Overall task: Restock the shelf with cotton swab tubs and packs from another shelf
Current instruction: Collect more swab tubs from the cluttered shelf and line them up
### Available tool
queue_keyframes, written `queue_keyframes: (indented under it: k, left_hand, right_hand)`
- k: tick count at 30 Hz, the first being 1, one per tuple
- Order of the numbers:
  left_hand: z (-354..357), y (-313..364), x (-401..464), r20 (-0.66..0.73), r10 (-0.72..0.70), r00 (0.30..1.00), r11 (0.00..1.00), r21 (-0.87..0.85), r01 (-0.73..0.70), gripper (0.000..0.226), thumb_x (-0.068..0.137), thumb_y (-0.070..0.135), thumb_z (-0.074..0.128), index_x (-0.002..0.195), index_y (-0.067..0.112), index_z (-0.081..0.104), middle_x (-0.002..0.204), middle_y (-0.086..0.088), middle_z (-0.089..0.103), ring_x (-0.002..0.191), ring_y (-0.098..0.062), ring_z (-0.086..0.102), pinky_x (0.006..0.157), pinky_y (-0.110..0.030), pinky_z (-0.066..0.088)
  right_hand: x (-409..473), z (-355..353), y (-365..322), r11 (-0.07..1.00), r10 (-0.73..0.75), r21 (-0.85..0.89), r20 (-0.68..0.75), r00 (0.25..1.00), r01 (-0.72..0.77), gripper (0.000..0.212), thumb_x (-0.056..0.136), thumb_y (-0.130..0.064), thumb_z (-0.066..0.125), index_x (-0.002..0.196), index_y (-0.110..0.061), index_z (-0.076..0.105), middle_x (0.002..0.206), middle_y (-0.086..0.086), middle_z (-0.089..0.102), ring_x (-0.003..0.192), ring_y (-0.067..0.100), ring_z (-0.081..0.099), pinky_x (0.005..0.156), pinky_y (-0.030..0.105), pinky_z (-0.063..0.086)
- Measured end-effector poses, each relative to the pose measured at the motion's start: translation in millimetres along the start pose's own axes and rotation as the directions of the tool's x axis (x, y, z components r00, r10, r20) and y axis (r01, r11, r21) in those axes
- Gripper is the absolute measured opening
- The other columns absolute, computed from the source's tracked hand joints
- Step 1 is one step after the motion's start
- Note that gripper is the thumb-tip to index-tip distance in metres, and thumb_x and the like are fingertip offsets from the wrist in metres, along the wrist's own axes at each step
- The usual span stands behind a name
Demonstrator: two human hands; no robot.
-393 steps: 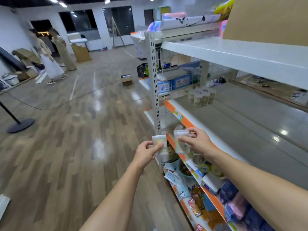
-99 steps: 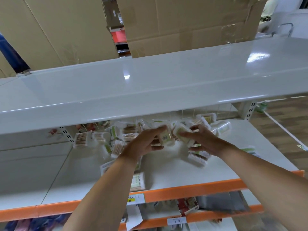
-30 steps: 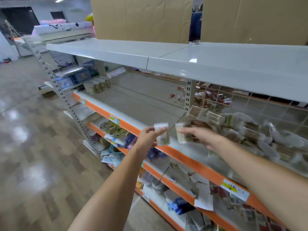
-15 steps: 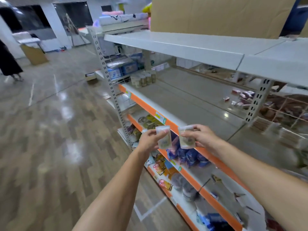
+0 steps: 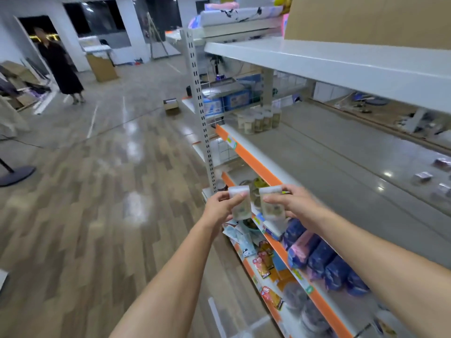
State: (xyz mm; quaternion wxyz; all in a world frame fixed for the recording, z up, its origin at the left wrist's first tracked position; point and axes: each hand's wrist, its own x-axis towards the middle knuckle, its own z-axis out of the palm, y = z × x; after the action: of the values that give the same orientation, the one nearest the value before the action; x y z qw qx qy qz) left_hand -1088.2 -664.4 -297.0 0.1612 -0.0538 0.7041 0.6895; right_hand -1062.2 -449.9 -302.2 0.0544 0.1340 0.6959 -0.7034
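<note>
My left hand (image 5: 219, 206) grips a clear cotton swab tub (image 5: 240, 203) with a white lid, held upright in front of the shelf edge. Beside it my right hand (image 5: 290, 203) grips a second, similar cotton swab tub (image 5: 271, 203). Both tubs hang in the air just off the orange front edge of the grey shelf (image 5: 341, 172). At the shelf's far left end stands a small group of cotton swab tubs (image 5: 258, 119).
A perforated upright post (image 5: 200, 113) ends the shelving. The lower shelves hold dark and pink packs (image 5: 314, 252) and small packets. A white shelf (image 5: 341, 62) with cardboard boxes runs overhead. A person in black (image 5: 61, 67) stands far left on the wooden floor.
The view has swung left along the shelving and moved closer to the post. Both hands still carry their tubs, now nearer the shelf's left end.
</note>
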Motion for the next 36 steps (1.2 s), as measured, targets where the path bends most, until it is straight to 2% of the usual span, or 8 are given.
queue_keyframes:
  k: [2, 6, 10, 17, 24, 28, 31, 36]
  left_hand:
    - [-8, 10, 23, -0.008, -0.009, 1.0, 1.0, 0.012, 0.009, 0.04, 0.073, 0.042, 0.084, 0.103, 0.02, 0.069, 0.095, 0.01, 0.074, 0.069, 0.002, 0.069, 0.056, -0.017, 0.05]
    - [-23, 37, 70, -0.015, -0.019, 1.0, 1.0, 0.001, 0.019, 0.04, 0.072, 0.04, 0.086, 0.1, 0.018, 0.069, 0.095, 0.007, 0.074, 0.073, -0.001, 0.071, 0.055, -0.017, 0.052]
    - [-46, 67, 123, -0.046, 0.023, 0.999, 0.999, 0.028, -0.022, 0.05, 0.069, 0.047, 0.086, 0.107, 0.02, 0.069, 0.104, 0.005, 0.074, 0.088, -0.008, 0.071, 0.066, -0.023, 0.054]
    - [-80, 80, 197, -0.072, 0.018, 0.997, 0.999, -0.037, -0.021, 0.045, 0.075, 0.035, 0.085, 0.11, 0.013, 0.067, 0.108, -0.003, 0.074, 0.097, -0.017, 0.072, 0.074, -0.028, 0.058]
    - [-110, 86, 276, -0.028, -0.014, 1.0, 0.998, -0.054, 0.013, 0.042, 0.075, 0.031, 0.085, 0.108, 0.012, 0.068, 0.105, -0.002, 0.075, 0.092, -0.013, 0.073, 0.072, -0.026, 0.06]
    - [-127, 97, 332, 0.062, -0.013, 0.998, 1.0, -0.005, 0.014, 0.044, 0.074, 0.033, 0.086, 0.109, 0.013, 0.067, 0.106, -0.002, 0.074, 0.096, -0.017, 0.073, 0.092, -0.04, 0.058]
    - [-137, 114, 370, 0.14, -0.006, 0.99, 1.0, 0.028, 0.002, 0.045, 0.074, 0.036, 0.085, 0.11, 0.016, 0.066, 0.105, 0.003, 0.074, 0.089, -0.009, 0.073, 0.076, -0.026, 0.06]
    - [-136, 138, 420, 0.29, -0.008, 0.957, 0.996, 0.09, -0.019, 0.039, 0.08, 0.024, 0.082, 0.113, 0.01, 0.066, 0.11, -0.004, 0.073, 0.093, -0.012, 0.072, 0.066, -0.017, 0.056]
  right_hand:
    - [28, 11, -11, 1.0, 0.001, 0.007, 0.016, 1.0, -0.001, 0.06, 0.044, -0.032, 0.094, 0.098, -0.017, 0.074, 0.106, 0.013, 0.076, 0.091, 0.021, 0.075, 0.067, 0.039, 0.061]
    - [78, 30, -38, 0.998, -0.002, -0.055, 0.006, 1.0, 0.002, 0.065, 0.042, -0.042, 0.092, 0.101, -0.02, 0.074, 0.108, 0.01, 0.075, 0.104, 0.029, 0.071, 0.095, 0.057, 0.054]
    - [133, 52, -67, 0.996, -0.021, -0.088, 0.007, 1.0, 0.021, 0.066, 0.045, -0.042, 0.091, 0.104, -0.018, 0.072, 0.112, 0.014, 0.073, 0.112, 0.037, 0.066, 0.097, 0.064, 0.048]
    - [205, 81, -81, 0.99, -0.004, -0.138, 0.021, 1.0, 0.007, 0.061, 0.046, -0.046, 0.089, 0.101, -0.025, 0.074, 0.102, -0.003, 0.077, 0.102, 0.017, 0.07, 0.098, 0.05, 0.053]
    - [275, 108, -85, 0.994, -0.01, -0.111, -0.091, 0.996, 0.0, 0.056, 0.05, -0.046, 0.089, 0.1, -0.027, 0.073, 0.095, -0.006, 0.075, 0.084, 0.008, 0.07, 0.07, 0.031, 0.048]
    - [319, 120, -87, 0.997, -0.027, -0.07, -0.185, 0.982, 0.015, 0.042, 0.064, -0.032, 0.09, 0.101, -0.023, 0.073, 0.079, -0.007, 0.07, 0.057, -0.001, 0.06, 0.05, 0.019, 0.036]
    - [348, 128, -90, 0.999, -0.029, -0.021, -0.265, 0.964, 0.024, 0.042, 0.068, -0.023, 0.09, 0.104, -0.016, 0.07, 0.076, 0.001, 0.068, 0.046, -0.001, 0.052, 0.041, 0.015, 0.035]
    - [380, 135, -93, 0.998, -0.017, 0.048, -0.438, 0.899, 0.042, 0.066, 0.065, -0.015, 0.091, 0.124, -0.015, 0.062, 0.121, 0.015, 0.067, 0.109, 0.026, 0.066, 0.096, 0.044, 0.055]
